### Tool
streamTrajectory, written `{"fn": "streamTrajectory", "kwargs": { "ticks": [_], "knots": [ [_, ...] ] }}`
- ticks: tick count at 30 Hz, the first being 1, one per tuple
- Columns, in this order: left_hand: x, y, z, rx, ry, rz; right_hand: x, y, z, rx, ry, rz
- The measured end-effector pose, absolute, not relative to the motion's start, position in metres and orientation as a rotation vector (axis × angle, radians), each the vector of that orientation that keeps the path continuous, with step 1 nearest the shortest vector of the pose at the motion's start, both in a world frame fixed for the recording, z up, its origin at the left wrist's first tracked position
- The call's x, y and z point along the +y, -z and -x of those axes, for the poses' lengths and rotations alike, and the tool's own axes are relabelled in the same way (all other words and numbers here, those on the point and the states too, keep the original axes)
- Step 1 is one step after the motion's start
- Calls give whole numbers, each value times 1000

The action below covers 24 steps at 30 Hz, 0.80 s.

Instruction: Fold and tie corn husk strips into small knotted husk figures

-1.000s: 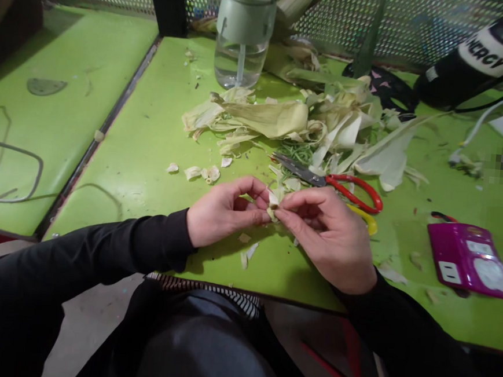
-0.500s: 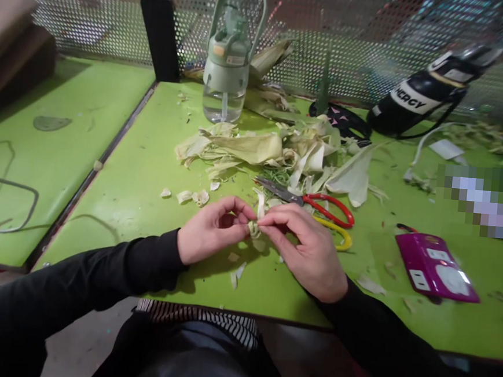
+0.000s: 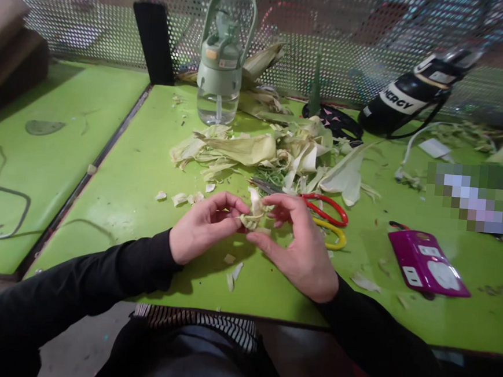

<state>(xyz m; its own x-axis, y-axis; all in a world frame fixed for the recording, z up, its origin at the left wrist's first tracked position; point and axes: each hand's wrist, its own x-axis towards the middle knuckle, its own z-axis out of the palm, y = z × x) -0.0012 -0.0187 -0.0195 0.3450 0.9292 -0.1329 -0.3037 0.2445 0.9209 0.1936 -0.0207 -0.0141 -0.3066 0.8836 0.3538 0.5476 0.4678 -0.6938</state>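
Between my hands is a small twisted piece of pale corn husk (image 3: 252, 219), with a white strip standing up from it. My left hand (image 3: 207, 224) pinches its left side between thumb and fingertips. My right hand (image 3: 297, 244) is on the other side, thumb and fingers spread apart around the husk piece; whether a fingertip touches it is hard to see. Just beyond my right hand lie scissors (image 3: 326, 209) with one red and one yellow handle, partly covered by the hand. Behind them spreads a heap of dry corn husks (image 3: 241, 148).
A green water bottle (image 3: 220, 81) stands behind the husks. To the right are a black bottle (image 3: 400, 98), a purple power socket (image 3: 431, 263) and a white cable (image 3: 412, 144). Husk scraps (image 3: 235, 273) lie near the green table's (image 3: 115, 201) front edge. A perforated metal screen (image 3: 289, 34) rises behind.
My right thumb and fingers have opened away from the husk piece, which now shows more and looks looser. My left hand keeps its pinch. The whole view has shifted slightly.
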Motion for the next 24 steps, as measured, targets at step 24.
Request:
{"fn": "streamTrajectory", "kwargs": {
  "ticks": [24],
  "knots": [
    [-22,24,-15,842,-1052,-921,-25,21,-181,-1478,-1238,1214]
  ]
}}
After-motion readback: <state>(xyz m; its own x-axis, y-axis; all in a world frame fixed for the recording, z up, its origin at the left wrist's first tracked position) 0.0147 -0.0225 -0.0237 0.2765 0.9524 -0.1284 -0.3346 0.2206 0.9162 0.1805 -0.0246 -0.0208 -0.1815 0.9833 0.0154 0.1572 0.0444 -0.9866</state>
